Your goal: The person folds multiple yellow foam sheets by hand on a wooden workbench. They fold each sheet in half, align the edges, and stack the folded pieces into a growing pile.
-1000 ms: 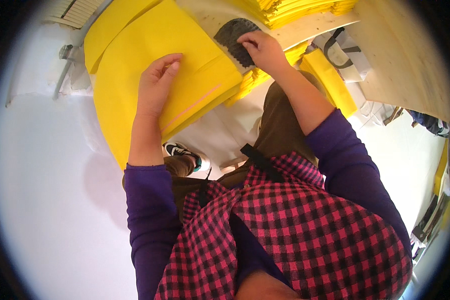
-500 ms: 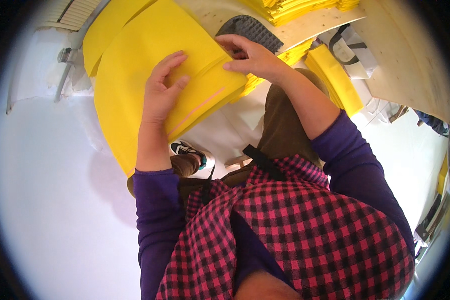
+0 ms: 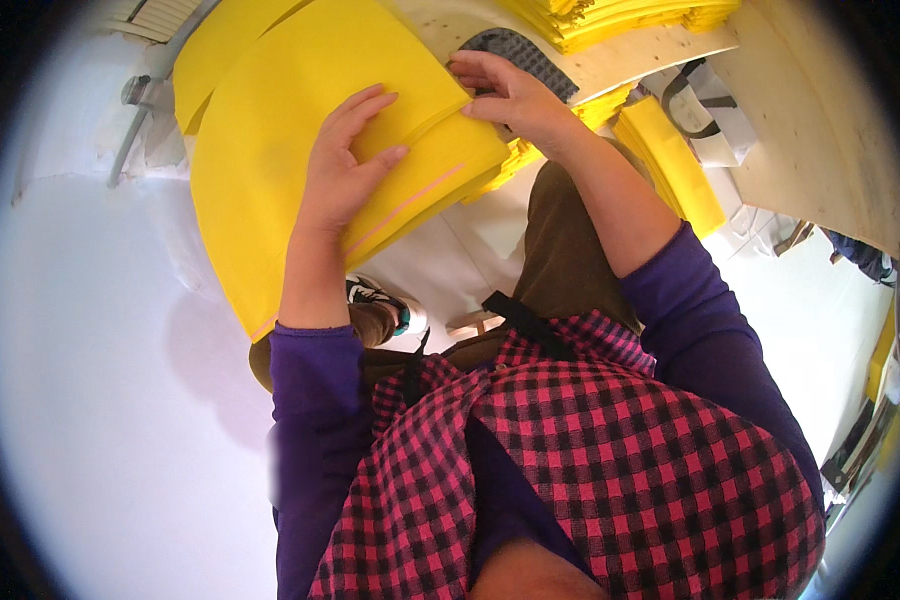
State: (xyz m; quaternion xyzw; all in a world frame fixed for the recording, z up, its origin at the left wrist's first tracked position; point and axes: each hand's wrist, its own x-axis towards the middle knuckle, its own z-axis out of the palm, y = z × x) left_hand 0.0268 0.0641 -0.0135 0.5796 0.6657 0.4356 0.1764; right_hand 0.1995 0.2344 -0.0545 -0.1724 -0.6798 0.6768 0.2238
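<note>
Layers of yellow cloth-like sheet (image 3: 260,170) spread in front of me, with a short pink strip along the near fold. My left hand (image 3: 345,165) lies on the top layer, fingers stretched and thumb apart. At the right edge of the sheet is my right hand (image 3: 515,100), its thumb touching the edge and its fingers slightly bent and apart from the thumb. Just behind those fingers sits a dark grey textured pad (image 3: 530,58), partly hidden by the hand.
Stacked yellow pieces (image 3: 620,22) rest on a wooden board (image 3: 660,52) at the far right. Below it, a folded yellow bundle (image 3: 670,165) stands near a white bag (image 3: 725,120) with dark handles. At the left is a metal machine part (image 3: 135,92). My knees are under the work.
The sheet and both hands appear slightly farther right in the picture. My left hand has slid a little up and right; my right fingers have shifted along the edge.
</note>
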